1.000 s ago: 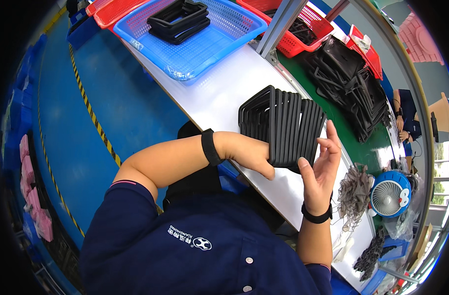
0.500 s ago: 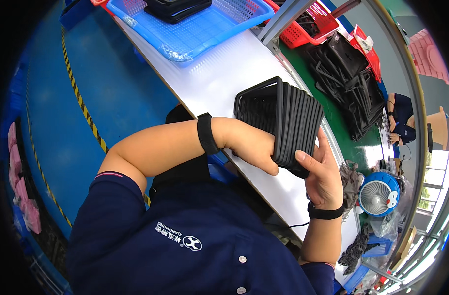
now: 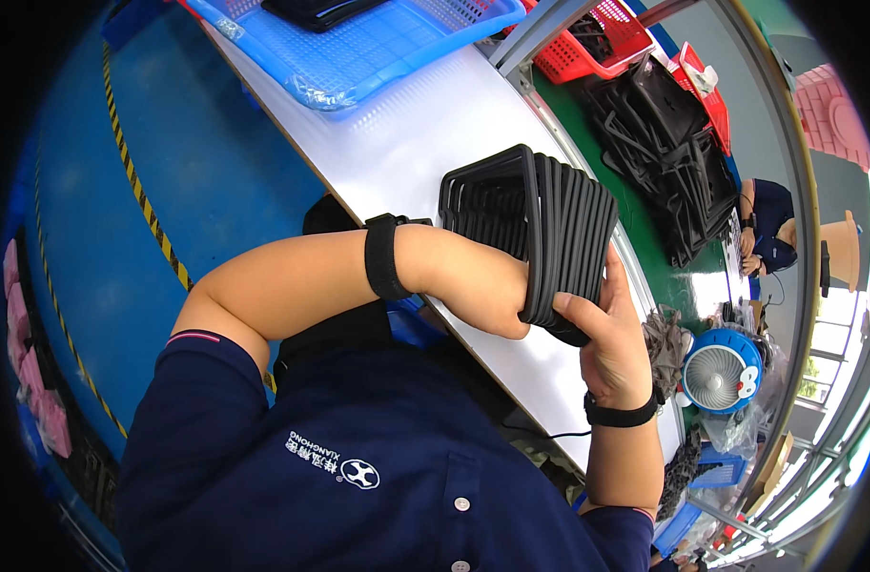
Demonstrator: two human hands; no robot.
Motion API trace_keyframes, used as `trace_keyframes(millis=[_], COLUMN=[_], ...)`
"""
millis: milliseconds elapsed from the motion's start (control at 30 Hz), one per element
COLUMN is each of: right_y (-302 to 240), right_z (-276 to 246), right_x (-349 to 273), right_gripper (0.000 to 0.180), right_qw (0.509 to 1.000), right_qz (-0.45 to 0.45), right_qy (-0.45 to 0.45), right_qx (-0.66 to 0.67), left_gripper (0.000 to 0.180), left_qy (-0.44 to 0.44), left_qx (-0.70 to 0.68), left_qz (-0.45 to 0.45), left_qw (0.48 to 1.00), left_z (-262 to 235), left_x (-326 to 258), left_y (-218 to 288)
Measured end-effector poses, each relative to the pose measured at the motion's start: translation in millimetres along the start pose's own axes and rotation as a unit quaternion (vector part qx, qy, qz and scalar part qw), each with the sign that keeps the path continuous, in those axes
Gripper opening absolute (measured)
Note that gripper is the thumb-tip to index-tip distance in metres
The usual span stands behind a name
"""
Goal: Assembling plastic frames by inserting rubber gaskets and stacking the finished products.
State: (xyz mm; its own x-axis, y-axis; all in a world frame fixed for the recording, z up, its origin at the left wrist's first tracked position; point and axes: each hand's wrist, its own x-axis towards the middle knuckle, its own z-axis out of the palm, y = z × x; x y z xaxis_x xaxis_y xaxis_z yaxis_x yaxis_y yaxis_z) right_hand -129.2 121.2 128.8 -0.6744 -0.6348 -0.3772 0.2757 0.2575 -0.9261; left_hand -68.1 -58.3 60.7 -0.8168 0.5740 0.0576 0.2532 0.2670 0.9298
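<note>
A stack of black rectangular frames (image 3: pixel 540 224) stands on edge at the centre of the frame, over the white counter (image 3: pixel 425 124). The left hand (image 3: pixel 487 291) comes in from the left and is clamped on the near side of the stack, its fingers hidden behind the frames. The right hand (image 3: pixel 606 334) rises from the lower right and is clamped on the stack's lower right corner, thumb pressed against the outer frame. Both wrists carry black bands. In the upper left of the frame a blue basket (image 3: pixel 378 57) sits on the counter with black parts in it. To the upper right a red basket (image 3: pixel 606 43) lies beside a loose heap of black frames (image 3: pixel 664 143) on a green surface. At the lower right stands a small blue fan (image 3: pixel 721 367)
</note>
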Motion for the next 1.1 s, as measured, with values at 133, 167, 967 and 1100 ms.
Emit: trace_keyframes(millis=[133, 167, 967, 1100], right_y=[1.9, 2.0, 0.8, 0.2], right_z=[-0.5, -1.9, -4.8, -10.1], right_x=[-1.0, -1.2, -6.9, -7.8], right_gripper=[0.093, 0.093, 0.095, 0.101], right_qw=[1.000, 1.000, 0.999, 0.998], right_qz=[-0.003, -0.003, 0.004, -0.006], right_qy=[0.006, 0.007, -0.043, -0.066], right_qx=[0.005, 0.006, 0.007, 0.017], left_gripper=[0.025, 0.026, 0.014, 0.014], left_qy=[-0.008, -0.018, 0.005, 0.009], left_qx=[0.000, -0.007, -0.064, -0.051], left_qz=[0.009, 0.014, 0.021, 0.049], left_qw=[1.000, 1.000, 0.998, 0.997], left_z=[-2.0, -3.5, 10.5, 11.1], left_x=[0.9, 0.8, -0.3, -1.7], left_y=[5.5, 8.2, -2.6, -7.4])
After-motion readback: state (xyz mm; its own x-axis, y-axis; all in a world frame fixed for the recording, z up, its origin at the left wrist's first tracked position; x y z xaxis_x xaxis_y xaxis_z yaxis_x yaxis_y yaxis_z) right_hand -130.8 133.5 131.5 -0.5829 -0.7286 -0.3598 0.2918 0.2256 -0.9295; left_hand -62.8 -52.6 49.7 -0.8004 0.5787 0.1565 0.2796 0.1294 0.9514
